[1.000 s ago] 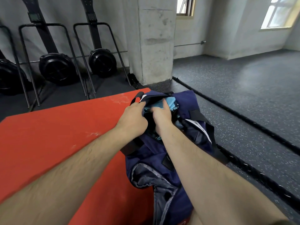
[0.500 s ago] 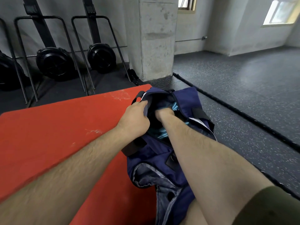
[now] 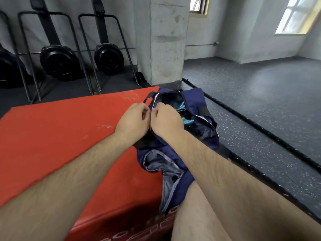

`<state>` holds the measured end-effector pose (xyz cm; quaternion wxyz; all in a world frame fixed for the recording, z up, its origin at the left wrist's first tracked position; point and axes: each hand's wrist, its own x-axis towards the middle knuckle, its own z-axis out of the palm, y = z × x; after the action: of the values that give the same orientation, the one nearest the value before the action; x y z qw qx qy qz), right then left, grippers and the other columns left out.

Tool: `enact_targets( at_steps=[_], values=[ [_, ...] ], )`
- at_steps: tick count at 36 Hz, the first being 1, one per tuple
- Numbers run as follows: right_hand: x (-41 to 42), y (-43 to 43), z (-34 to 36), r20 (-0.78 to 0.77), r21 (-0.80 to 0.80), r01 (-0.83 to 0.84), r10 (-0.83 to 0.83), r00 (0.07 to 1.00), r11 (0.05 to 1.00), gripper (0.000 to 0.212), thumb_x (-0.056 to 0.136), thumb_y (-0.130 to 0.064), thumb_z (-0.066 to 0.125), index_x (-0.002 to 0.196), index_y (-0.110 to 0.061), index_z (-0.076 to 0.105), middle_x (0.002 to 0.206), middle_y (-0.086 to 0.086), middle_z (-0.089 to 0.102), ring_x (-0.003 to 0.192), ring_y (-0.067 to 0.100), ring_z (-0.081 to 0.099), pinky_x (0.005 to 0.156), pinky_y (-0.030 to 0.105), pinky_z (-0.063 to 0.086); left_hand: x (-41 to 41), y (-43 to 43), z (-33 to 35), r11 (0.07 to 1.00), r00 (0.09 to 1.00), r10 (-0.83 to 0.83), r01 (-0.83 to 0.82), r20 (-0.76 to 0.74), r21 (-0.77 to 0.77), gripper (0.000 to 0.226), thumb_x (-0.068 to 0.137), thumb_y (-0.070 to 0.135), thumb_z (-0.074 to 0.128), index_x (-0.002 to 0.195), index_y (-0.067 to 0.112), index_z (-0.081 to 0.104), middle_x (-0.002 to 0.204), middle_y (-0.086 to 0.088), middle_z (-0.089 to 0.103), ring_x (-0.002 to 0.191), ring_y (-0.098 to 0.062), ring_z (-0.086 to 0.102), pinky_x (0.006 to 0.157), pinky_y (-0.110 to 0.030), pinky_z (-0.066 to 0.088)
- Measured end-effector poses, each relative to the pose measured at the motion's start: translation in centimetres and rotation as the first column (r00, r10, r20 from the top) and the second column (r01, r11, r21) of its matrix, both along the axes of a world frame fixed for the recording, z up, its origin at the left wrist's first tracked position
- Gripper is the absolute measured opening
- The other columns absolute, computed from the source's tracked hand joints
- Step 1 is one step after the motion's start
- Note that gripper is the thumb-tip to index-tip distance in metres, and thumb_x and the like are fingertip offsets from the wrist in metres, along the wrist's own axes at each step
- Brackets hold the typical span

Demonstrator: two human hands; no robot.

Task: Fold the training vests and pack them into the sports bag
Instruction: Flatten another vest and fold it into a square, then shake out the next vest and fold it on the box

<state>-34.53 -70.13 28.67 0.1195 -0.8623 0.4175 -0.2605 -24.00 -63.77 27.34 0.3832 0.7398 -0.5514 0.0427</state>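
The navy sports bag point(image 3: 192, 101) lies open at the right edge of the red mat point(image 3: 69, 129), a teal vest point(image 3: 181, 106) tucked inside; the left hand point(image 3: 133, 119) and right hand point(image 3: 165, 121) meet at the opening's left rim, both pinching its fabric.

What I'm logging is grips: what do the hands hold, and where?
The left hand and right hand both pinch the bag at the rim of its opening.

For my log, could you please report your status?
Left hand and right hand pinch the bag rim. Teal vest inside; bag open. Nothing blocking.
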Motion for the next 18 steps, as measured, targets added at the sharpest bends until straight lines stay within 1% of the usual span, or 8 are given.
enact_targets(
  at_steps=[2,4,6,10,12,15,16,18],
  values=[
    [0.8,2.6,0.5,-0.026,-0.032,-0.073,0.072,0.997,0.997,0.028,0.103,-0.031,0.039,0.109,-0.010,0.056,0.110,0.014,0.063,0.102,0.037,0.060,0.074,0.040,0.043,0.6,2.8,0.2,1.000,1.000,0.018,-0.019,0.023,0.016,0.014,0.096,0.022,0.051,0.085,0.017,0.058,0.088,-0.005,0.061,0.081,-0.022,0.054,0.073,-0.035,0.041],
    [2.1,5.4,0.9,-0.039,-0.030,-0.152,0.151,0.988,0.988,0.026,0.103,-0.030,0.038,0.107,-0.011,0.055,0.107,0.014,0.065,0.100,0.037,0.061,0.071,0.038,0.040,1.7,6.2,0.4,0.997,0.996,0.067,-0.068,0.053,0.019,0.017,0.096,0.020,0.050,0.085,0.010,0.059,0.085,-0.009,0.062,0.082,-0.026,0.054,0.072,-0.037,0.039],
    [3.9,8.5,1.4,-0.038,-0.025,-0.216,0.215,0.976,0.976,0.026,0.103,-0.029,0.038,0.108,-0.011,0.056,0.108,0.014,0.066,0.101,0.036,0.062,0.071,0.036,0.039,3.1,9.8,0.6,0.992,0.990,0.125,-0.127,0.065,0.023,0.017,0.095,0.020,0.049,0.084,0.010,0.058,0.082,-0.007,0.062,0.080,-0.025,0.054,0.070,-0.037,0.038],
    [8.3,15.8,1.7,-0.009,0.011,-0.367,0.367,0.930,0.930,0.026,0.102,-0.028,0.038,0.108,-0.011,0.057,0.108,0.014,0.066,0.102,0.036,0.061,0.072,0.037,0.039,6.5,18.1,0.7,0.958,0.958,0.285,-0.285,-0.012,0.028,0.018,0.095,0.022,0.048,0.085,0.011,0.057,0.082,-0.003,0.063,0.077,-0.024,0.056,0.069,-0.039,0.042],
    [10.9,19.7,1.5,-0.004,0.039,-0.433,0.434,0.901,0.900,0.026,0.103,-0.029,0.037,0.107,-0.012,0.056,0.106,0.013,0.066,0.100,0.036,0.061,0.070,0.036,0.039,8.2,22.7,0.7,0.924,0.920,0.384,-0.383,-0.083,0.028,0.019,0.096,0.023,0.048,0.087,0.011,0.059,0.079,0.001,0.063,0.076,-0.021,0.057,0.067,-0.036,0.040],
    [14.7,26.3,1.0,0.003,0.064,-0.540,0.541,0.841,0.839,0.027,0.103,-0.030,0.038,0.106,-0.013,0.058,0.106,0.012,0.067,0.100,0.035,0.062,0.068,0.034,0.037,10.9,30.0,0.3,0.851,0.836,0.521,-0.524,-0.172,0.027,0.017,0.098,0.022,0.050,0.089,0.014,0.062,0.076,0.008,0.059,0.076,-0.017,0.054,0.062,-0.026,0.028],
    [15.9,28.6,0.7,0.001,0.079,-0.576,0.577,0.816,0.814,0.027,0.103,-0.030,0.038,0.107,-0.013,0.058,0.107,0.012,0.067,0.101,0.034,0.062,0.069,0.034,0.037,11.7,32.4,-0.1,0.827,0.811,0.556,-0.561,-0.185,0.025,0.016,0.098,0.022,0.050,0.090,0.015,0.062,0.077,0.007,0.060,0.078,-0.017,0.054,0.063,-0.027,0.028],
    [18.3,33.2,-0.2,0.004,0.122,-0.634,0.638,0.770,0.764,0.027,0.103,-0.029,0.039,0.108,-0.012,0.059,0.109,0.013,0.067,0.102,0.034,0.061,0.070,0.034,0.037,13.2,37.3,-1.1,0.781,0.756,0.612,-0.623,-0.232,0.029,0.018,0.099,0.023,0.050,0.092,0.014,0.064,0.083,0.002,0.063,0.081,-0.020,0.057,0.069,-0.031,0.036]
  ],
)
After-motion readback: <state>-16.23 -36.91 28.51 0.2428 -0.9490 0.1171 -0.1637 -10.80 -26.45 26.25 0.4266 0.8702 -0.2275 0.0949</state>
